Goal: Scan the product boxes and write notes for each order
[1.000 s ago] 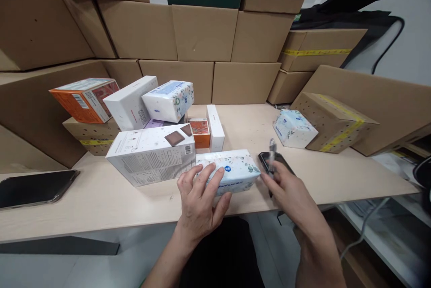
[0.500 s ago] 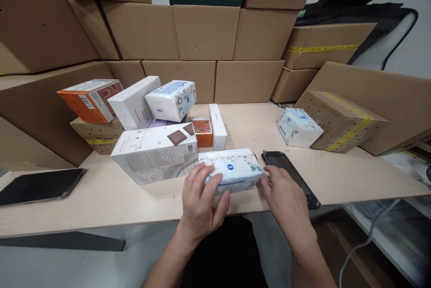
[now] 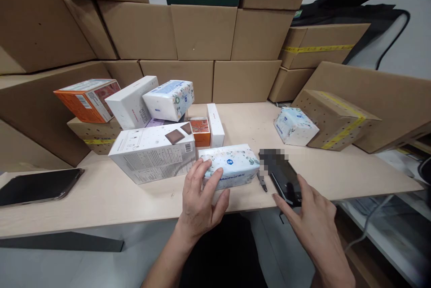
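A soft pack of tissues [image 3: 240, 167], white and pale blue with a leaf print, lies near the table's front edge. My left hand [image 3: 204, 194] rests on its left end with fingers spread over the top and thumb apart in front. To the right, my right hand [image 3: 313, 214] has its thumb and fingers on opposite sides of the near end of a black smartphone-like handheld device [image 3: 284, 178]. A dark pen [image 3: 262, 184] lies between the tissue pack and the device. Left of the pack stands a large white box [image 3: 151, 155] with brown squares printed on it.
Behind are an orange box [image 3: 87, 99], white boxes [image 3: 133, 102] and another tissue pack [image 3: 170, 99]. A third tissue pack [image 3: 296, 126] sits by a taped carton [image 3: 336, 120] at right. A black phone [image 3: 37, 185] lies at left. Stacked cartons [image 3: 204, 32] wall off the back.
My right hand has left the tissue pack's right end and moved right onto the handheld device, which has shifted slightly. The pen now shows beside the pack. My left hand stays on the pack.
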`<state>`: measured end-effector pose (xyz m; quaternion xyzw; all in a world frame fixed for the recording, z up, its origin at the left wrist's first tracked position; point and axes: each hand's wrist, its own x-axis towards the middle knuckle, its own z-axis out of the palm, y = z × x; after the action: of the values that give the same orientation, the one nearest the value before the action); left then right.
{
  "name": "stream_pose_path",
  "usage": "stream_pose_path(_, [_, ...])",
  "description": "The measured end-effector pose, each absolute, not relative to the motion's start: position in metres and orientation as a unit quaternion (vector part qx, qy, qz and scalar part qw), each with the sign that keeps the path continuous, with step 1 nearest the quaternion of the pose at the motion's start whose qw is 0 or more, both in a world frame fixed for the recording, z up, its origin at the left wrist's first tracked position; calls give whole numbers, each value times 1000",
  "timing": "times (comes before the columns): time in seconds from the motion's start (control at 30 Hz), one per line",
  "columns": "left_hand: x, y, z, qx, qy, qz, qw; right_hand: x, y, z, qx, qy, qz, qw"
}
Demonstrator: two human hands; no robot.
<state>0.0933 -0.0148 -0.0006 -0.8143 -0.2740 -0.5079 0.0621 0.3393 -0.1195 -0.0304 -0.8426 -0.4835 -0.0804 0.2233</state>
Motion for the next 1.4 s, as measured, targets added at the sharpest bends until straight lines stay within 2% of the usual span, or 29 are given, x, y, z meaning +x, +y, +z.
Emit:
stream_pose_path(0.2, [91,-18,-1,-792,-269,-543,74,328,-102,-11,-888,-425,-25,174])
stream_pose_path(0.33, [91,-18,-1,-786,-270,-550,77,324,-96,-12,-894,-406,-41,183])
stream_pose_path(0.6, [87,-20,-10,-744,-283,-598,96,337,-113,-41,-820,-447,-118,337])
stream_pose_path(0.83, [83,-24,-12,-736,-233,-627,104,299,-129,-28,-785,-412,-125,446])
stream_pose_path(1.1, [90,-27,-12,-758,-179,-627,-28,245,-123,-14,-663,-482,-194,540])
stream_pose_path(1.4, [95,-28,-21,-798,-209,-540,-170,214,-97,-14,-614,-532,-219,540])
